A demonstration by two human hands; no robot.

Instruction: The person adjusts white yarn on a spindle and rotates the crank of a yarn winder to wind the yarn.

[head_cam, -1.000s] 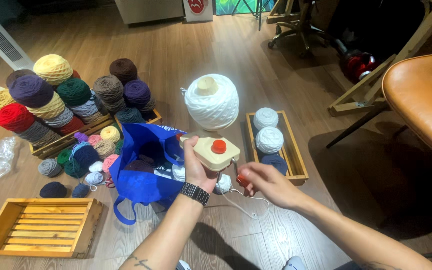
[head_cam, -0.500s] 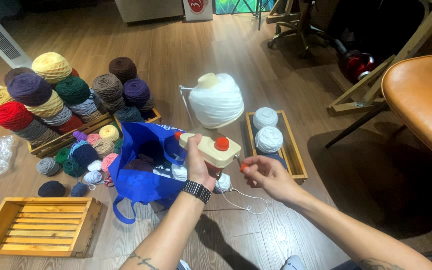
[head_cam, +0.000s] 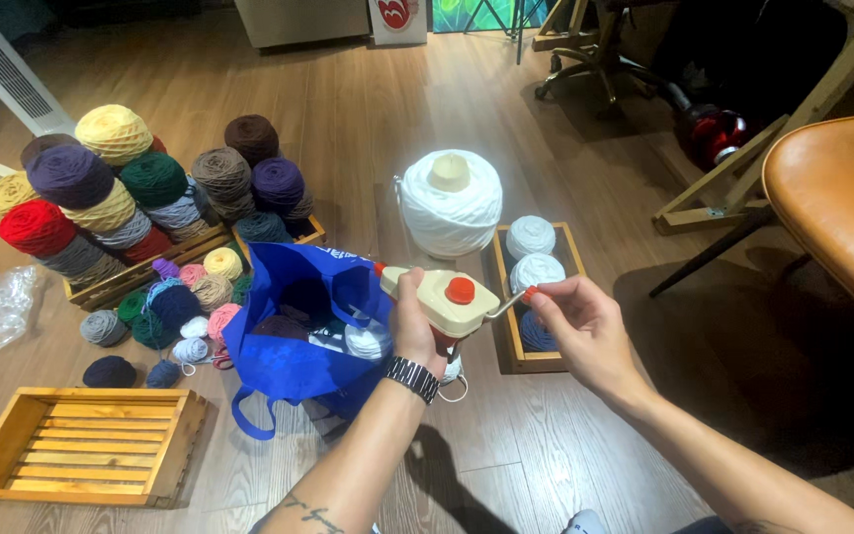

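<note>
My left hand grips a cream hand-held yarn winder with a red knob on top, held above the floor. My right hand pinches the thin metal crank handle at the winder's right end. A small white yarn ball hangs under the winder, partly hidden by my left wrist. A large white yarn cone stands on the floor just behind. An open blue bag with yarn inside sits left of my left hand.
A narrow wooden tray holds pale blue and white yarn balls on the right. A crate of large coloured yarn balls stands at left, small balls in front. An empty slatted wooden crate lies front left. A brown stool seat is right.
The winder and both hands have shifted slightly right and lower in view. The right hand has moved around the crank, from below it to level with the winder.
</note>
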